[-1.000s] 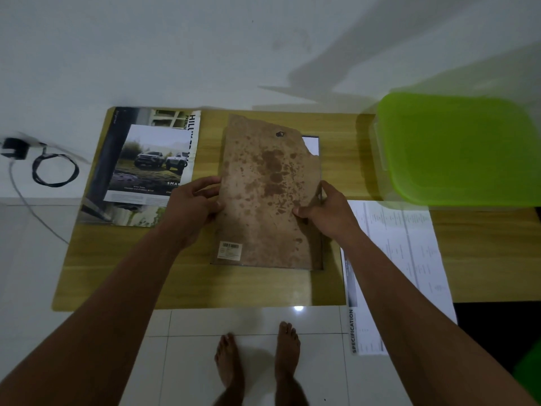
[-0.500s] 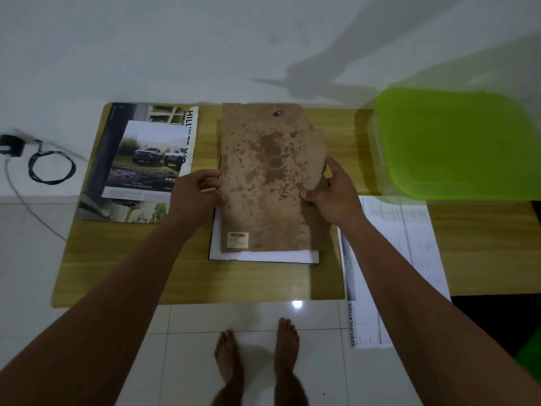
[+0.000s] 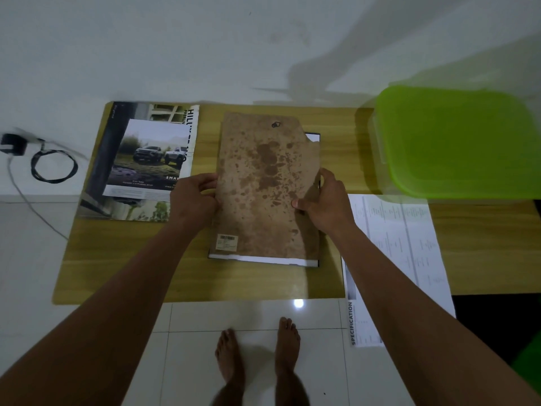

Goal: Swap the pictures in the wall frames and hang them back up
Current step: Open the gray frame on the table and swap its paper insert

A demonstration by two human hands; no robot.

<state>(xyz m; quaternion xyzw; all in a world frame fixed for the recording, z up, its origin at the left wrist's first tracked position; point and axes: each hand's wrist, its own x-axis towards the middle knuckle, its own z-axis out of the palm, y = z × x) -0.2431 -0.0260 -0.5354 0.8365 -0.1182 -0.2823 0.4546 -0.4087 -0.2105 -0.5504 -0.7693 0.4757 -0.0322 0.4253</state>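
The stained board [image 3: 263, 186] lies between your hands on the frame [image 3: 292, 261]; its long axis runs away from you, hanger hole far, label near; your left hand [image 3: 191, 197] grips its left edge, your right hand [image 3: 326, 200] pinches the right; a car print [image 3: 146, 159] lies outside your left hand, a green lid [image 3: 456, 142] outside your right.

dim, greenish light; glare spot on floor tile [image 3: 298, 303], soft wall shadows, wide-angle bending at edges.
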